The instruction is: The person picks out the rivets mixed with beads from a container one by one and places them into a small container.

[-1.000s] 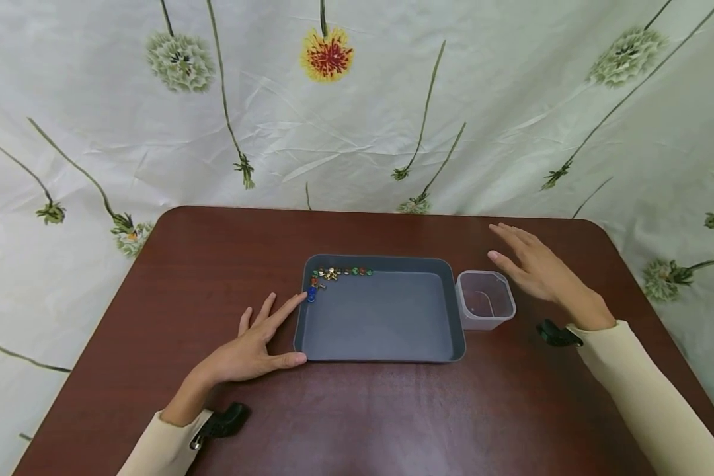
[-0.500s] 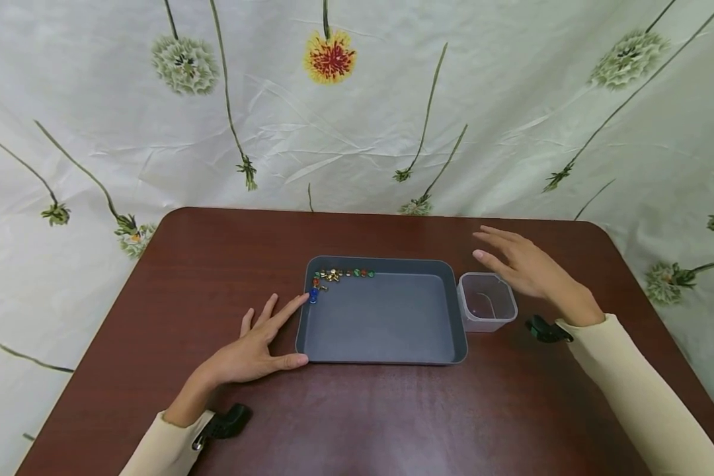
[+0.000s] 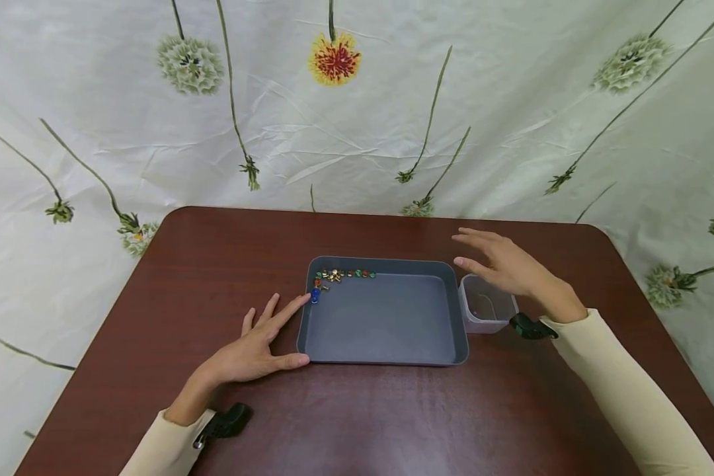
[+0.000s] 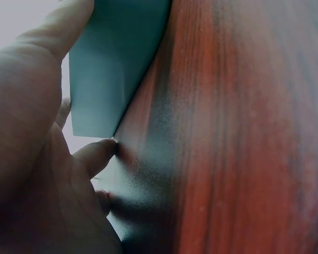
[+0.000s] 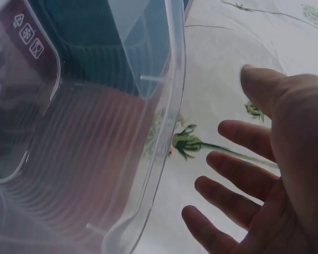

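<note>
"Cloth [image 3: 357, 152] at 12 o'clock: condition?"

"White, creased, flower-printed, hanging beyond the far edge of the tabletop [image 3: 381, 423]."

"And that surface?"

"Red-brown, glossy, far corners rounded. Near its middle lies a shallow blue-grey tray [image 3: 387, 324], long sides at 12 and 6 o'clock."

"State of the hands?"

"Taking the tray as the dial: left hand [image 3: 250, 354] between 8 and 9, fingers spread, index fingertip at the rim near 9, thumb at the 8 o'clock corner. Right hand [image 3: 506, 264] between 2 and 3, fingers extended and relaxed, thumb apart from them."

"The box [image 3: 484, 327]?"

"Clear plastic, open-topped, close beside the tray at 3 o'clock. In the right wrist view, the right fingers stand apart from its rim. White symbols [image 5: 26, 34] mark its base."

"Smallest items?"

"Small shiny pieces [image 3: 335, 275], inside the tray at 10 o'clock: gold, green and red along the 12 o'clock wall, a short leg turning toward 9, blue at its end. Exact shapes are too small to tell."
</note>
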Available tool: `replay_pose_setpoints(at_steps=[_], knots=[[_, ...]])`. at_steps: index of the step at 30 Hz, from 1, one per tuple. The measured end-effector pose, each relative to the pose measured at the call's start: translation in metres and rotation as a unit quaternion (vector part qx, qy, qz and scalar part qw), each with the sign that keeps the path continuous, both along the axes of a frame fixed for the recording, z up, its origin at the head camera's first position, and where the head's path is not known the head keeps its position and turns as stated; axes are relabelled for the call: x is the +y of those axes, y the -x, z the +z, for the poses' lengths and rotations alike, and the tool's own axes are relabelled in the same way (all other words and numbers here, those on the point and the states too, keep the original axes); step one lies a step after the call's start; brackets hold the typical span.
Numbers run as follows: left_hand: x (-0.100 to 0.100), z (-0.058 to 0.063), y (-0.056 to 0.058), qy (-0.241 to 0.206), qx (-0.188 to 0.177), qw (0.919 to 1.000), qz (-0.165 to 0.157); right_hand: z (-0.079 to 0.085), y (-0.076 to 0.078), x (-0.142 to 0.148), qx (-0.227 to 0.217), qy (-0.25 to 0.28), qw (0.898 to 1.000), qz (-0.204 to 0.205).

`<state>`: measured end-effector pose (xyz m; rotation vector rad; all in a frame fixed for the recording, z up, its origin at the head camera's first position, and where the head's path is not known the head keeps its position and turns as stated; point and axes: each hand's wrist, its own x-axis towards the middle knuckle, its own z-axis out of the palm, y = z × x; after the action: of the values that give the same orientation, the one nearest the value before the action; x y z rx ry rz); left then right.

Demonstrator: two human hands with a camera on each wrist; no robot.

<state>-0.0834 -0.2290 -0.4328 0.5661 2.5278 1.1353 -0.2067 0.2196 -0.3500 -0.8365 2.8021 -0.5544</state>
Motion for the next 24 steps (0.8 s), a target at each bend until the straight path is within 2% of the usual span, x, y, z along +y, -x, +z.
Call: replay_pose_setpoints(at_steps=[9,24], knots=[[0.001,0.0,0.0,0.0,0.002,1.0,0.002,0.001,-0.001,-0.012,0.011,-0.009,1.0,0.018],[0.001,0.001,0.0,0.001,0.001,1.0,0.005,0.006,0.002,-0.037,0.034,0.005,0.997,0.07]])
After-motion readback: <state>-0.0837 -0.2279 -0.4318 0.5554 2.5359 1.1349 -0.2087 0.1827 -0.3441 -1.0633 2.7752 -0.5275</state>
